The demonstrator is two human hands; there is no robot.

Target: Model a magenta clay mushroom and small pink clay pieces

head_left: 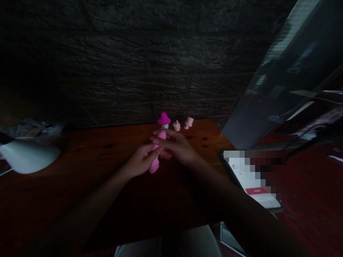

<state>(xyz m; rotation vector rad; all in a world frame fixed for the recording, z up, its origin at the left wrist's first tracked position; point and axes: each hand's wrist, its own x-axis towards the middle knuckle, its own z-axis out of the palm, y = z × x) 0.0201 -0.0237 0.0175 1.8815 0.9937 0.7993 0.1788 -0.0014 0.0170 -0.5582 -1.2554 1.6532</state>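
Observation:
Both hands hold a soft-looking pink lump (pixel 154 166), long and uneven like modelling clay, above the wooden table. My left hand (pixel 139 160) grips its middle from the left, thumb laid across it. From the right, my right hand (pixel 180 145) has its fingers around the upper end. Part of the lump is hidden behind the fingers. Just beyond the hands stands a small mushroom-like figure (pixel 164 118) with a magenta cap and a pale stem. To its right are a small light-pink swirled piece (pixel 176 125) and a light-pink cup-shaped piece (pixel 189 122).
The wooden table (pixel 120 142) meets a dark brick wall (pixel 128 71). A white rounded object (pixel 34 157) and clear plastic wrapping (pixel 37 130) lie at left. On the right are a lit screen (pixel 268 203), partly pixelated, and a grey panel (pixel 249 121). The light is dim.

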